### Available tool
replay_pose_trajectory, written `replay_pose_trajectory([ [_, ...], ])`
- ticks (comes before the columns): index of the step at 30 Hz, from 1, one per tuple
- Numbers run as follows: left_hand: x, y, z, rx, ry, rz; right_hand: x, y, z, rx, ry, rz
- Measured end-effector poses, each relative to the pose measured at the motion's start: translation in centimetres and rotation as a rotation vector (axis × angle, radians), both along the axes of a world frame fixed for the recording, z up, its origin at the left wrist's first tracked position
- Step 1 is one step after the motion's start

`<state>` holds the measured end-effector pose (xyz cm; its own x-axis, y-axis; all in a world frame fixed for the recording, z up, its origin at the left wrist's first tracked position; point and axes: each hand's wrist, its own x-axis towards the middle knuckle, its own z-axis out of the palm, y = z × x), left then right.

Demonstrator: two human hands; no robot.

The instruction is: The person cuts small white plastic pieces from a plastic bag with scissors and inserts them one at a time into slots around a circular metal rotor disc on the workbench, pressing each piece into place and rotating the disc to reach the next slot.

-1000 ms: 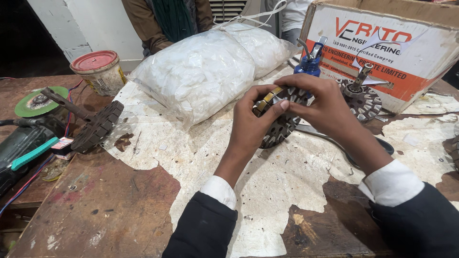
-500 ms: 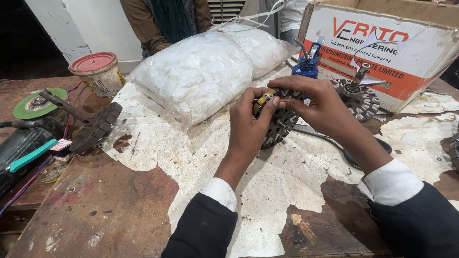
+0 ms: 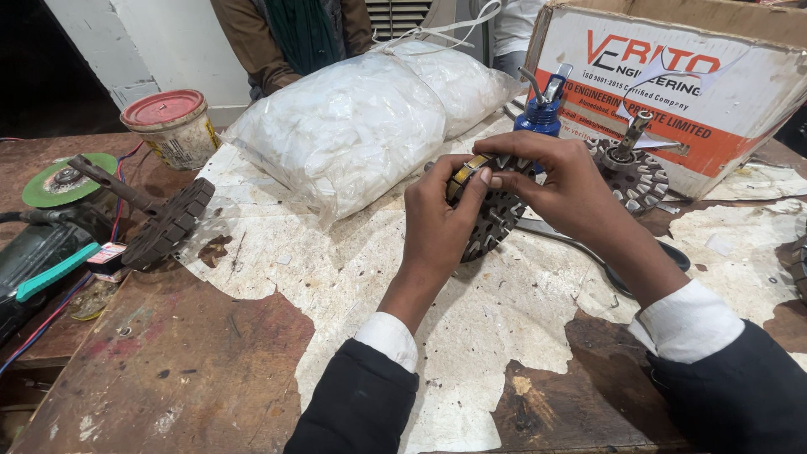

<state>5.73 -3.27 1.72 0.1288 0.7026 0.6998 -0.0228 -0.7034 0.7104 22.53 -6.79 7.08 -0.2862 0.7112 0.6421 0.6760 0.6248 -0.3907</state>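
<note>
**Both hands on the slotted metal core**

Your left hand (image 3: 439, 220) fingers (image 3: 467, 187) are curled shut around the near rim of the round slotted core (image 3: 494, 220), thumb pressed on a yellowish strip (image 3: 461, 172) at its top edge. Your right hand (image 3: 565, 187) fingers (image 3: 504, 178) are bent and pinched on the same strip and the core's upper rim, touching the left thumb. Core sits tilted at frame centre, just above the tabletop (image 3: 193, 370), over torn white paper (image 3: 353, 277).

At 12 o'clock from the core: blue bottle (image 3: 538, 118). At 2 o'clock: a second slotted core with shaft (image 3: 632, 172), against a cardboard box (image 3: 672, 84). At 11 o'clock: white plastic bag (image 3: 353, 126). At 9 o'clock, well apart: dark slotted core on a shaft (image 3: 164, 223). Farther at 10 o'clock: red-lidded tub (image 3: 168, 126) and green grinding disc (image 3: 67, 178). Another person (image 3: 294, 34) stands behind the bag.
</note>
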Motion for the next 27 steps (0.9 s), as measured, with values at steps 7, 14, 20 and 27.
replay_pose_trajectory([
  [7, 0.08, 0.01, -0.25, 0.059, 0.039, 0.084, -0.14, -0.27, 0.09, -0.001, -0.022, 0.080],
  [14, 0.01, 0.30, -0.53, -0.058, -0.031, 0.036, -0.48, -0.16, -0.10, 0.002, -0.041, 0.014],
  [20, 0.08, -0.06, -0.17, -0.067, 0.013, 0.083, -0.49, -0.01, -0.30, 0.013, -0.048, 0.013],
  [27, 0.14, -0.55, 0.29, -0.084, 0.031, 0.085, -0.52, 0.02, -0.36, 0.036, -0.064, -0.003],
])
